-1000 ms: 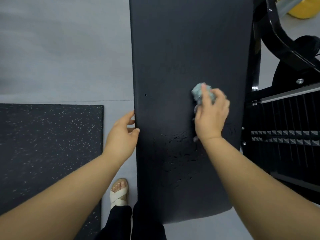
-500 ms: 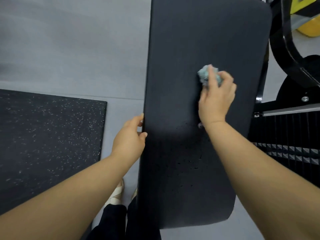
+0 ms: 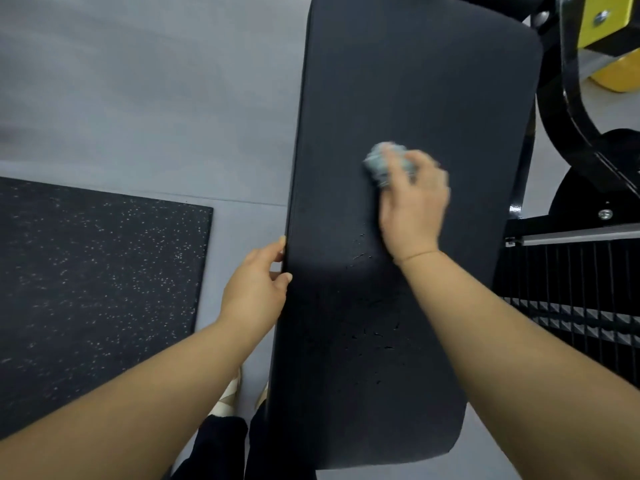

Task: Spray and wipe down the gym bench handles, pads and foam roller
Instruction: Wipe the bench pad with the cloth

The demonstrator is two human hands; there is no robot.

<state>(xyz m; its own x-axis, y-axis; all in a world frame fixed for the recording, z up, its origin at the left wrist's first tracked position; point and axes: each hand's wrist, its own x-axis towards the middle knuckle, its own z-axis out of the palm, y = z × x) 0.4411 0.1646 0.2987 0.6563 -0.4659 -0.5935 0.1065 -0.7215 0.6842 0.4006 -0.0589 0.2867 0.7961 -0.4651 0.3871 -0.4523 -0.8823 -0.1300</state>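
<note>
The black bench pad (image 3: 398, 81) runs lengthwise away from you, and its near half is flecked and cracked. Your left hand (image 3: 254, 289) holds its left edge with the fingers curled round it, so brace there. Your right hand (image 3: 414, 206) presses a balled blue-green cloth (image 3: 382, 161) mid-pad, fingers curled over it. Wipe in overlapping strokes, edge to edge, with firm, even pressure.

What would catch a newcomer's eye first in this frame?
The long black bench pad fills the centre, and the right hand presses a balled, pale blue-green cloth onto its upper half. The left hand grips the pad's left edge. A speckled black floor mat lies further left.
</note>
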